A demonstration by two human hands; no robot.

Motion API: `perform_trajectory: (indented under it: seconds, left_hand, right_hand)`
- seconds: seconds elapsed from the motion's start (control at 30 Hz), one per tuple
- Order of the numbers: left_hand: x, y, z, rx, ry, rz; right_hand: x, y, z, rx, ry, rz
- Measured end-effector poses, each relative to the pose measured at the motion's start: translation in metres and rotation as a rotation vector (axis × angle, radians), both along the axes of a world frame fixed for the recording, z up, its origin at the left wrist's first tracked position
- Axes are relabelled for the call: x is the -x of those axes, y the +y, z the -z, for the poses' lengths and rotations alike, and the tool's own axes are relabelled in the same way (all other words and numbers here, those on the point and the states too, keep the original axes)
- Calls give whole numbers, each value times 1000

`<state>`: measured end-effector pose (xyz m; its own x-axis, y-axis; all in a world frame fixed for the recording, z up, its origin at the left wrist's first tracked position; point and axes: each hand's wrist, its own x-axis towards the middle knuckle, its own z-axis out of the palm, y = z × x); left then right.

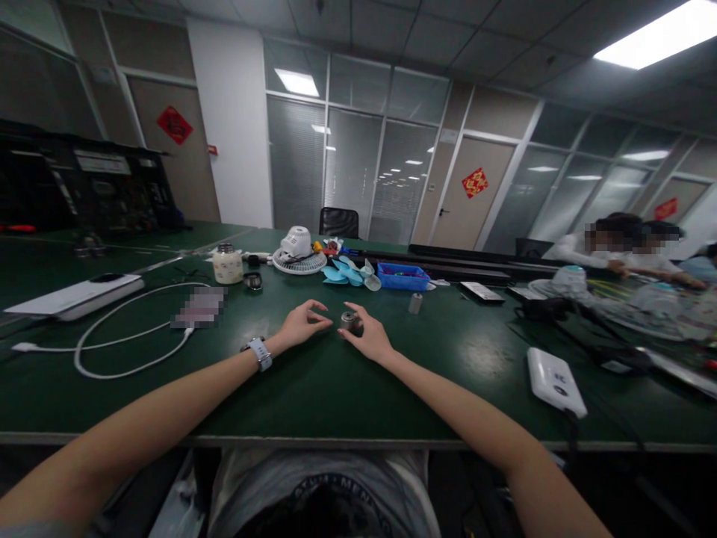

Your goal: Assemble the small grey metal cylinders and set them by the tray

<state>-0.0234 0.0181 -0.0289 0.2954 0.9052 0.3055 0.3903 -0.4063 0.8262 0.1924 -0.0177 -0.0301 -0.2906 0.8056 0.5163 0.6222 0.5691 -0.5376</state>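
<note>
Both my hands rest on the dark green table (pixel 336 388) in front of me. My right hand (pixel 367 335) curls its thumb and fingers around a small silvery metal cylinder (pixel 348 320) that stands on the table. Just left of it lies my left hand (pixel 302 324), fingers bent toward the cylinder with the tips close to it, holding nothing that I can see. A watch with a pale strap (pixel 260 353) is on my left wrist.
Farther back lie a white fan housing with grille (pixel 299 252), light blue fan blades (pixel 350 273), a blue tray (pixel 402 276), a cream jar (pixel 227 263) and a second small metal cylinder (pixel 415 302). A white cable (pixel 112 344) loops at left; a white device (pixel 554 379) lies at right. People sit at far right.
</note>
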Motion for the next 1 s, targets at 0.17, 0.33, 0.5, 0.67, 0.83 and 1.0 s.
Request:
perform_trajectory:
  seconds: [0.17,0.33,0.5,0.67,0.83,1.0]
  left_hand:
    - [-4,3,7,33,52,84]
    - [-5,8,8,10,-39,-41]
    - [-5,11,8,24,-97,-120]
    - [-7,4,3,5,43,-148]
    - [-7,6,3,-4,112,-161]
    - [-7,5,3,-16,161,-168]
  right_hand:
    - [-1,2,2,23,-16,-1]
    - [-1,11,8,100,150,-48]
    - [-25,29,13,110,268,23]
    - [-86,39,0,-131,135,327]
    - [-153,47,-12,-243,93,726]
    - [-201,58,-2,-79,44,968]
